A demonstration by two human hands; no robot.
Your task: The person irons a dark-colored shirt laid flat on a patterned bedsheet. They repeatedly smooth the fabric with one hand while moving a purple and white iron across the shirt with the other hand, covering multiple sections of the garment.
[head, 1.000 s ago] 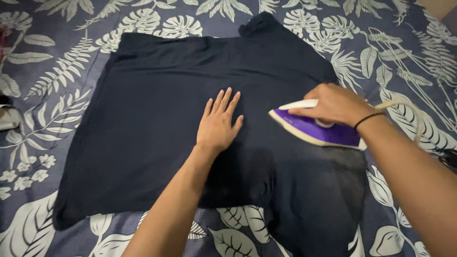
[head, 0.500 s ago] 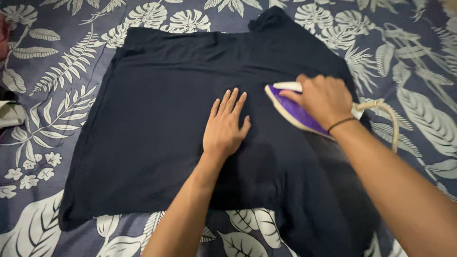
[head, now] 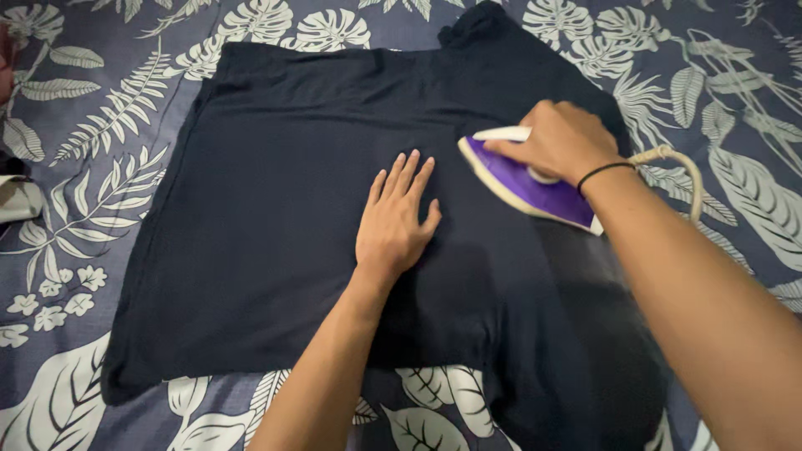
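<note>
A dark navy shirt (head: 284, 209) lies spread flat on a bed sheet (head: 92, 125) printed with pale leaves on a blue-grey ground. The cloth fills most of the middle of the view, its far edge toward twelve o'clock and its near hem toward six o'clock, where one lower corner droops past the sheet's leaf pattern at about five o'clock.

The left hand (head: 394, 221) rests palm down on the shirt, close to the centre of the view. Its fingers are stretched out and slightly spread, pointing toward one o'clock, and it grips nothing; it just presses flat on the cloth. The forearm runs back toward six o'clock.

The right hand (head: 561, 142) is closed over the handle of a purple and white iron (head: 522, 179), which sits on the shirt at about two o'clock from the left hand, near it but not touching. The iron's pointed nose faces ten o'clock. A thin black band (head: 603, 169) circles the right wrist. A cream cord (head: 681, 167) loops out from the back of the iron toward three o'clock, across the sheet.

At the left border, around nine o'clock, a small pale object (head: 15, 199) lies on the sheet; what it is cannot be told.
</note>
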